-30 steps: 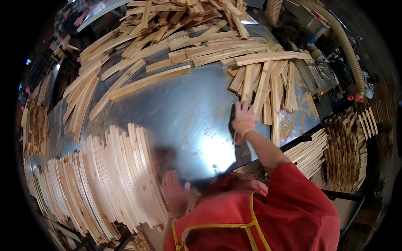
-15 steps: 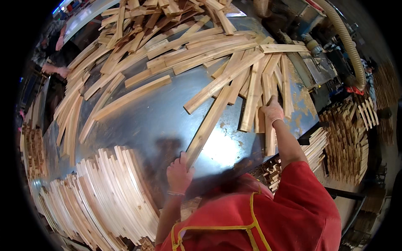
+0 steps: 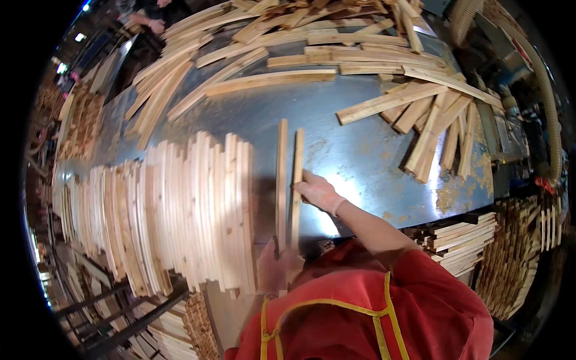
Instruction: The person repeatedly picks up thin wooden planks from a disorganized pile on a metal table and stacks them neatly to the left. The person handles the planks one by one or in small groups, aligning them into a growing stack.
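Observation:
Two narrow wooden slats stand on edge, side by side with a thin gap between them. My right hand (image 3: 320,192) is closed on the right slat (image 3: 298,157) near its middle, thumb on one side. My left hand (image 3: 277,269), slightly blurred, is closed round the near end of the left slat (image 3: 281,174) and also lies close to the right slat's near end. Just left of them, a long row of pale slats (image 3: 204,204) stands packed on edge along the table's near side.
The metal table (image 3: 276,105) carries loose boards (image 3: 270,79) across its far side and a fanned heap (image 3: 432,123) at the right. Stacked slats (image 3: 459,237) stand below the right edge. A ribbed hose (image 3: 549,114) hangs far right. Another person's hand (image 3: 157,26) shows far left.
My right hand has moved left from the fanned heap, bringing a slat beside the other one. The slat in my left hand has swung upright towards the row. The view has turned left.

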Demonstrator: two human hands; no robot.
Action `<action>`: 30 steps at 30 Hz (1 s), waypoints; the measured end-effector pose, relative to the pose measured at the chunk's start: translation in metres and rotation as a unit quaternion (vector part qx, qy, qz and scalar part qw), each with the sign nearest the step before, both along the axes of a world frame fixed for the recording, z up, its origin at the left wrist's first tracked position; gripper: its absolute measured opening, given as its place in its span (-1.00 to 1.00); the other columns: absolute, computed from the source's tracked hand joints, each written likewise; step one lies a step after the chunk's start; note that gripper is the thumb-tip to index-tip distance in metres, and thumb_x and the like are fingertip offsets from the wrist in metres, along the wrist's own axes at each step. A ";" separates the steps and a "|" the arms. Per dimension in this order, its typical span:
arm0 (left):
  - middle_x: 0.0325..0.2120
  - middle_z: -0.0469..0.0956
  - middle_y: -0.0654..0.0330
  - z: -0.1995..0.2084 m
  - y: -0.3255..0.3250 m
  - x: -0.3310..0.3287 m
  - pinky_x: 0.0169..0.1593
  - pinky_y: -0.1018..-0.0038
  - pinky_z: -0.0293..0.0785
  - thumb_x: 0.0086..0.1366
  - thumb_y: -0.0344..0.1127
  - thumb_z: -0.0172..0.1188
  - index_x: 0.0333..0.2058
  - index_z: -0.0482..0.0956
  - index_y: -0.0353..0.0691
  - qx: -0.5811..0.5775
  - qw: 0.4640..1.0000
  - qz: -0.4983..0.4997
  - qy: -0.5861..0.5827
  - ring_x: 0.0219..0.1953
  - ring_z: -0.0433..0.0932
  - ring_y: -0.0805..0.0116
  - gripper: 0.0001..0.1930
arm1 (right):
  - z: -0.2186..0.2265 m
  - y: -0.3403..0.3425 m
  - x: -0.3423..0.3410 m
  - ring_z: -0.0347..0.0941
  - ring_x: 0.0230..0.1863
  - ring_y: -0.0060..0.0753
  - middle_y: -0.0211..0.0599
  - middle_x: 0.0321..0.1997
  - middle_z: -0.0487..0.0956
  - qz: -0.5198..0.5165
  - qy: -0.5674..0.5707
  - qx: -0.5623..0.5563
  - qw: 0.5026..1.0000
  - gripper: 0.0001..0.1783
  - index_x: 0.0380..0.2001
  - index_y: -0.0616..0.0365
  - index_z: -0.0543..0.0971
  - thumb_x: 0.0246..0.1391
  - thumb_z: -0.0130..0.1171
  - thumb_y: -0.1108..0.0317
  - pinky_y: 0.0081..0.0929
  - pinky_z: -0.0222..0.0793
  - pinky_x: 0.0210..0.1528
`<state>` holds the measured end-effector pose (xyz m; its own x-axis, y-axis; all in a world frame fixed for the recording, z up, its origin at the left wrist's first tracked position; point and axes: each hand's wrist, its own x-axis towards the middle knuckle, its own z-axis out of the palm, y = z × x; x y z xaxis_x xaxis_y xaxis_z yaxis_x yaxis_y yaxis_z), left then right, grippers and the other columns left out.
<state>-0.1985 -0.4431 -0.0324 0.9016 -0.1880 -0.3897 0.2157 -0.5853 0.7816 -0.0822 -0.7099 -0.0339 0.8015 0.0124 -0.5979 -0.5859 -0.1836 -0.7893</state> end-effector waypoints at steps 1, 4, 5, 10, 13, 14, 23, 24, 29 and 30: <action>0.08 0.67 -0.05 0.002 0.005 0.001 0.18 0.17 0.55 0.35 -0.20 0.35 0.28 0.58 -0.28 0.083 0.993 -0.036 -0.082 0.07 0.66 0.06 -0.44 | -0.039 0.018 0.015 0.66 -0.06 0.17 0.26 -0.05 0.69 0.109 -0.042 -0.083 0.990 -0.35 0.23 0.32 0.52 0.30 0.15 0.00 0.02 0.51 0.11; 0.31 0.50 -0.19 0.014 0.013 0.008 0.41 -0.10 0.30 0.27 -0.08 0.41 0.30 0.54 -0.29 0.256 0.940 -0.102 -0.201 0.32 0.45 -0.24 -0.32 | -0.085 0.079 0.039 0.69 -0.13 -0.14 0.06 -0.12 0.72 0.193 -0.163 -0.222 0.942 -0.45 0.16 0.23 0.58 0.27 0.18 0.04 -0.19 0.57 -0.02; 0.32 0.49 -0.19 0.016 0.016 0.008 0.41 -0.09 0.30 0.26 -0.09 0.42 0.29 0.55 -0.30 0.257 0.938 -0.099 -0.212 0.33 0.44 -0.25 -0.32 | -0.068 0.091 0.042 0.69 -0.10 -0.09 0.07 -0.10 0.73 0.183 -0.139 -0.211 0.950 -0.44 0.16 0.22 0.59 0.26 0.20 0.04 -0.16 0.57 0.00; 0.34 0.46 -0.21 0.021 0.019 0.009 0.43 -0.05 0.30 0.19 -0.19 0.50 0.28 0.54 -0.30 0.212 0.945 -0.088 -0.232 0.36 0.41 -0.23 -0.30 | 0.036 0.002 0.030 0.57 0.25 0.29 0.15 0.23 0.64 0.194 -0.086 -0.168 0.963 -0.37 0.40 -0.02 0.43 0.32 0.09 0.06 -0.03 0.49 0.28; 0.31 0.49 -0.18 0.016 0.009 0.004 0.41 -0.07 0.33 0.15 -0.25 0.50 0.27 0.55 -0.28 0.212 0.944 -0.099 -0.230 0.34 0.43 -0.23 -0.30 | 0.022 -0.156 -0.006 0.55 0.26 0.20 0.04 0.17 0.68 0.080 -0.204 -0.439 0.871 -0.51 0.27 0.04 0.50 0.34 0.14 0.15 0.00 0.45 0.31; 0.29 0.49 -0.17 0.004 0.008 0.002 0.39 -0.08 0.34 0.17 -0.24 0.48 0.26 0.55 -0.28 0.211 0.941 -0.116 -0.237 0.32 0.45 -0.24 -0.33 | 0.035 -0.210 -0.018 0.52 0.33 0.15 0.06 0.25 0.64 0.128 -0.178 -0.510 0.832 -0.33 0.36 0.03 0.46 0.24 0.30 0.08 -0.07 0.35 0.44; 0.29 0.46 -0.01 0.009 -0.106 0.054 0.37 -0.08 0.32 0.10 -0.14 0.51 0.28 0.52 -0.24 0.138 0.921 -0.282 -0.229 0.35 0.41 -0.17 -0.24 | 0.046 -0.260 -0.056 0.42 0.33 -0.05 -0.35 0.05 0.68 0.372 -0.057 -0.577 0.725 -0.57 0.04 -0.19 0.75 0.04 0.46 0.18 0.13 0.21 0.47; 0.33 0.43 0.03 0.008 -0.120 0.059 0.40 -0.08 0.28 0.09 -0.10 0.53 0.31 0.52 -0.21 0.147 0.918 -0.288 -0.231 0.38 0.38 -0.14 -0.20 | 0.048 -0.232 -0.056 0.40 0.39 -0.07 -0.33 0.13 0.65 0.418 -0.132 -0.569 0.696 -0.49 0.10 -0.15 0.71 0.01 0.47 0.19 0.16 0.23 0.48; 0.25 0.46 0.04 -0.003 -0.186 0.081 0.30 -0.05 0.35 0.08 -0.06 0.57 0.35 0.43 -0.25 0.126 0.904 -0.317 -0.257 0.30 0.42 -0.10 -0.11 | 0.081 -0.224 0.046 0.34 0.48 0.06 -0.09 0.36 0.51 0.254 -0.204 -0.429 0.843 -0.16 0.31 -0.01 0.50 -0.10 0.48 0.06 0.05 0.26 0.49; 0.21 0.48 0.05 -0.012 -0.191 0.080 0.26 -0.03 0.39 0.07 -0.06 0.57 0.36 0.42 -0.26 0.133 0.903 -0.317 -0.259 0.27 0.45 -0.10 -0.10 | 0.068 -0.247 0.078 0.36 0.46 0.08 -0.05 0.38 0.50 0.194 -0.222 -0.490 0.820 -0.13 0.32 0.02 0.50 -0.10 0.49 0.02 0.02 0.29 0.47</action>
